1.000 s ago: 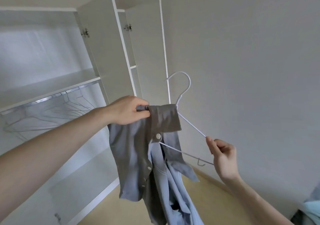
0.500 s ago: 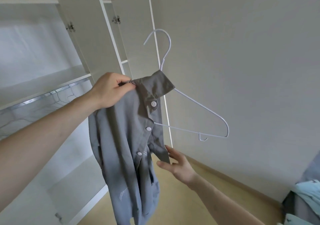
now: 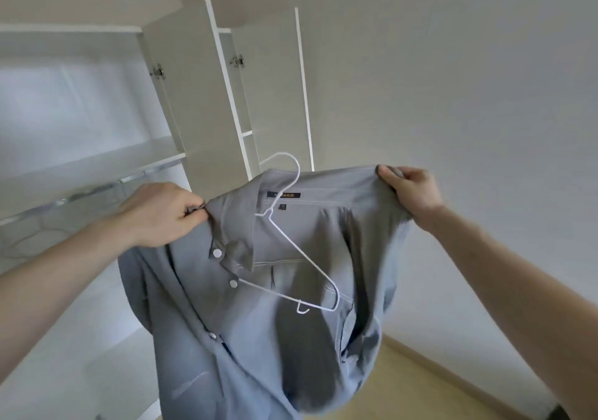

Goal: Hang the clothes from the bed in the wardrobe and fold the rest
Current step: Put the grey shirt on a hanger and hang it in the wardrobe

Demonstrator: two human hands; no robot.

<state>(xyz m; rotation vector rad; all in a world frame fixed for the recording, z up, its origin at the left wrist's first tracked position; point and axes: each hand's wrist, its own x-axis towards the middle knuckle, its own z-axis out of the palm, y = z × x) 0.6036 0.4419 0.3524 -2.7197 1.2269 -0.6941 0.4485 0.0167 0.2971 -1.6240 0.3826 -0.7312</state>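
grey button-up shirt (image 3: 259,306) held up in mid-air, spread open between both hands, in front of the open wardrobe (image 3: 97,122). left hand (image 3: 161,215) at the near left, fingers curled and pinching the collar edge by the button placket. right hand (image 3: 411,190) at the right, fingers curled tight round a bunched shoulder of the fabric. white wire hanger (image 3: 291,258) inside the shirt opening, hook poking up above the collar band, one sloping arm and the bottom bar with its small notch hook lying against the inner back panel; dark label (image 3: 283,195) just under the collar band. three white buttons down the placket on the left.

behind and to the left, white wardrobe doors (image 3: 194,96) swung open, metal hinges on their inner edges, a shelf (image 3: 90,167) above a shiny hanging rail (image 3: 97,190), with thin wire hangers (image 3: 38,235) dimly seen below it, blurred. nothing between shirt and rail except the left forearm crossing in front of the lower wardrobe. plain pale wall (image 3: 453,96) to the right and far side, light wooden floor (image 3: 404,387) with a skirting strip at the lower right.
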